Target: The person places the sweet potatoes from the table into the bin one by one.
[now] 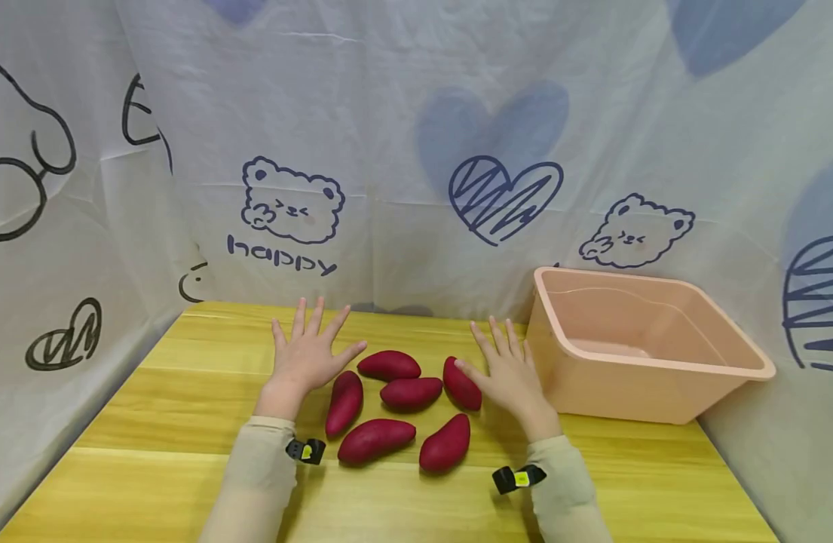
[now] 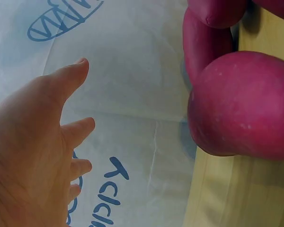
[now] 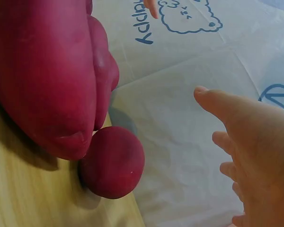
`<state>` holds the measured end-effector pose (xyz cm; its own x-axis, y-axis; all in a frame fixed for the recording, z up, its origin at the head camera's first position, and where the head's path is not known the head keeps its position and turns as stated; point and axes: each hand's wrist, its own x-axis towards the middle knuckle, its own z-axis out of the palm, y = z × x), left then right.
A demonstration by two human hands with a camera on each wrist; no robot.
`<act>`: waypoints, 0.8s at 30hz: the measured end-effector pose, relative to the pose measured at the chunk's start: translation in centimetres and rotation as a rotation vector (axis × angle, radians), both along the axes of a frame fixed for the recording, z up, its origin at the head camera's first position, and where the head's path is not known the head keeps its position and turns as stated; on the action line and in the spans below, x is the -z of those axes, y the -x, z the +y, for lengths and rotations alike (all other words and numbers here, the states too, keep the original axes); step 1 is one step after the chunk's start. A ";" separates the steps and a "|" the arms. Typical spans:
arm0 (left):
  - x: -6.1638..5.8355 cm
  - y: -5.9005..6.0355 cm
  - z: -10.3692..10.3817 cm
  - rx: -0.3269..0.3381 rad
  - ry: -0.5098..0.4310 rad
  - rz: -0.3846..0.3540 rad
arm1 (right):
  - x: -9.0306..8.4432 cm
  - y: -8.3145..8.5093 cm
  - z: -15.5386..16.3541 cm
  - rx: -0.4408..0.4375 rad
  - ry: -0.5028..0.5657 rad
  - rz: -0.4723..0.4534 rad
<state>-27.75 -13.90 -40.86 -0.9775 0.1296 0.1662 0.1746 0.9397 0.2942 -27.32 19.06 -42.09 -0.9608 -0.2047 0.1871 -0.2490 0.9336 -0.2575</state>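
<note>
Several purple-red sweet potatoes (image 1: 401,393) lie in a loose cluster on the wooden table (image 1: 185,422). My left hand (image 1: 312,348) lies flat, fingers spread, just left of the cluster, its thumb close to the rearmost potato (image 1: 389,365). My right hand (image 1: 507,369) lies flat with straight fingers to the right, its thumb touching or nearly touching a potato (image 1: 460,382). Neither hand holds anything. In the left wrist view the spread hand (image 2: 38,151) sits beside a potato end (image 2: 244,106). In the right wrist view the open hand (image 3: 253,156) faces large potatoes (image 3: 47,75).
A pink plastic tub (image 1: 643,343) stands at the table's right rear, close to my right hand. A white printed cloth (image 1: 416,151) with bears and hearts encloses the back and sides. Bare wood runs along the front (image 1: 389,505).
</note>
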 end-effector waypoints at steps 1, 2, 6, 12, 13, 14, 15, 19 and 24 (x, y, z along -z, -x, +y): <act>0.0 0.0 0.0 -0.001 0.002 -0.001 | -0.1 -0.1 0.0 0.000 -0.003 0.001; -0.1 0.0 0.1 -0.002 0.003 -0.002 | -0.2 -0.1 0.0 -0.002 -0.009 0.006; -0.3 -0.1 0.2 -0.007 0.008 0.003 | -0.6 -0.3 0.0 -0.001 -0.026 0.021; -0.9 -0.4 0.5 -0.005 0.008 0.015 | -1.8 -0.8 -0.1 -0.010 -0.029 0.061; -1.1 -0.5 0.6 -0.003 0.006 0.016 | -2.0 -0.9 -0.1 -0.013 -0.029 0.075; -1.2 -0.5 0.6 -0.003 0.007 0.018 | -2.3 -1.0 -0.1 -0.015 -0.032 0.087; -1.3 -0.6 0.7 -0.001 0.007 0.020 | -2.5 -1.1 -0.1 -0.017 -0.034 0.098; -1.8 -0.8 1.1 0.003 0.011 0.024 | -3.4 -1.5 -0.1 -0.022 -0.026 0.143; -2.4 -1.2 1.5 0.009 0.012 0.031 | -4.4 -2.2 0.1 -0.029 0.003 0.200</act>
<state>-26.53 -12.40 -38.43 -0.9707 0.1409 0.1948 0.1922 0.9415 0.2770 -25.13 19.17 -37.64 -0.8983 -0.2305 0.3741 -0.3219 0.9247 -0.2034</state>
